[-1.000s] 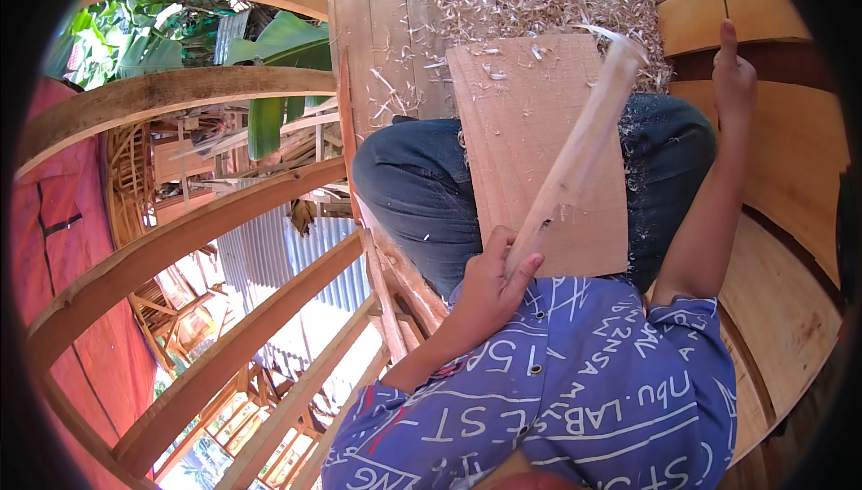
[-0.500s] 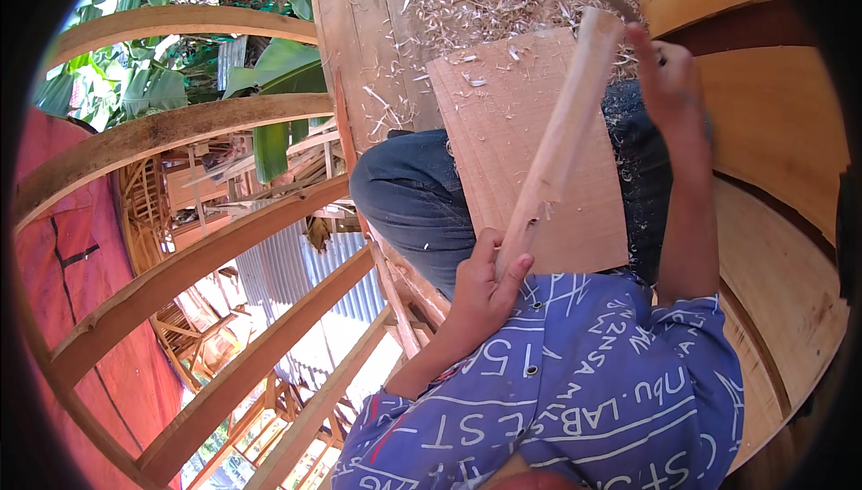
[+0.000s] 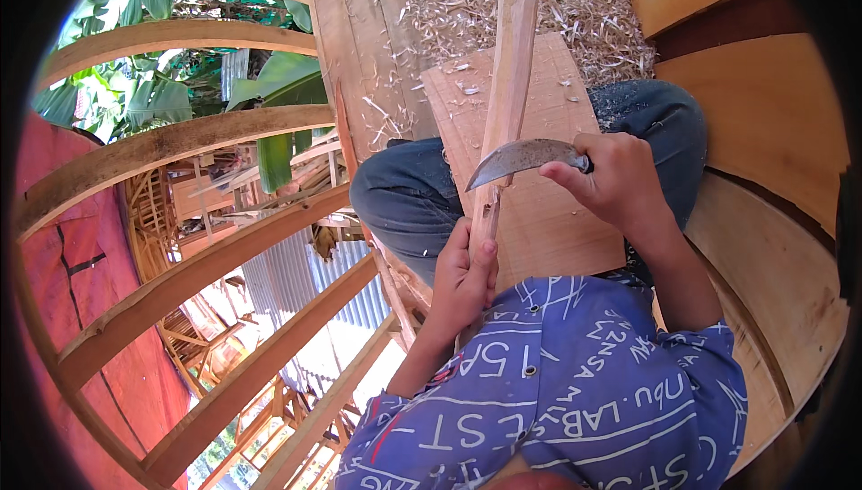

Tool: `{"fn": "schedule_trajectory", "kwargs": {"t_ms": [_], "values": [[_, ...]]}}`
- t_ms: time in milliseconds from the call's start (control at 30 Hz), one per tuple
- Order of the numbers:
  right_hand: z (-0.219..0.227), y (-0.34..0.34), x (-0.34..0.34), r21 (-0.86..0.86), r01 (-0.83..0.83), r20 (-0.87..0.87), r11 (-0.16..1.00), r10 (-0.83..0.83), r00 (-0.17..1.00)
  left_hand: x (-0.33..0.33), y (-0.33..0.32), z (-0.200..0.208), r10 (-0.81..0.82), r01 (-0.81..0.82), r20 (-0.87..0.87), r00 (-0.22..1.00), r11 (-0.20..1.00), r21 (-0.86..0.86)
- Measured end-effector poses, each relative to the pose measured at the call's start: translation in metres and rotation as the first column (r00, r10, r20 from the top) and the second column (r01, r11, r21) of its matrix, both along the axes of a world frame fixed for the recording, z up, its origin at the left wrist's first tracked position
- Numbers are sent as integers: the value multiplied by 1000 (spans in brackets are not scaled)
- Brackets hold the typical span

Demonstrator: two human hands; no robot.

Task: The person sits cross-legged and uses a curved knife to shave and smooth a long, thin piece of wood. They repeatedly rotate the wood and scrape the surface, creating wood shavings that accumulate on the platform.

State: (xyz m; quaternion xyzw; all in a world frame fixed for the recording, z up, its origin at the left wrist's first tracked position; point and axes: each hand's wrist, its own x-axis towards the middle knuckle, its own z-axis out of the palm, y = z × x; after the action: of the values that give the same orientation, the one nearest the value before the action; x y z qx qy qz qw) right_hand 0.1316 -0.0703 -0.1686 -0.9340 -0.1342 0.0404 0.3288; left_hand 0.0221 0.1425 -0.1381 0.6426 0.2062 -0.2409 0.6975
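My left hand (image 3: 466, 274) is closed around the near end of a long wooden stick (image 3: 510, 86), which points away from me. In my right hand (image 3: 620, 176) is a curved knife (image 3: 521, 159) with a dark, worn blade; my fingers wrap its handle and the thumb lies along the blade. The blade crosses the stick a little beyond my left hand, near a rough notch in the wood. Beneath the stick, a flat wooden board (image 3: 548, 229) lies across my lap between my knees.
Wood shavings (image 3: 575, 14) cover the plank floor (image 3: 359, 50) ahead. Curved wooden slats (image 3: 180, 135) form an open side on my left, with leaves and corrugated sheets beyond. Wooden panels (image 3: 754, 95) curve along my right.
My right hand has come from the stick's far end back toward me, bringing the blade across the stick near my left hand. The stick has swung left at its far end.
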Motion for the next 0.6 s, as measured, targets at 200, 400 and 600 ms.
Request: {"fn": "schedule_trajectory", "kwargs": {"t_ms": [200,400,600], "values": [[-13,-3,15,-69,-19,182,997,31,983,1,-7,7,-40,36,34,999,993,111],[-10,-16,35,-171,67,282,983,-16,959,2,-12,2,-123,103,76,990,968,227],[-28,-40,80,-196,303,217,933,-260,941,-7,-12,-10,-148,125,92,985,968,218]]}}
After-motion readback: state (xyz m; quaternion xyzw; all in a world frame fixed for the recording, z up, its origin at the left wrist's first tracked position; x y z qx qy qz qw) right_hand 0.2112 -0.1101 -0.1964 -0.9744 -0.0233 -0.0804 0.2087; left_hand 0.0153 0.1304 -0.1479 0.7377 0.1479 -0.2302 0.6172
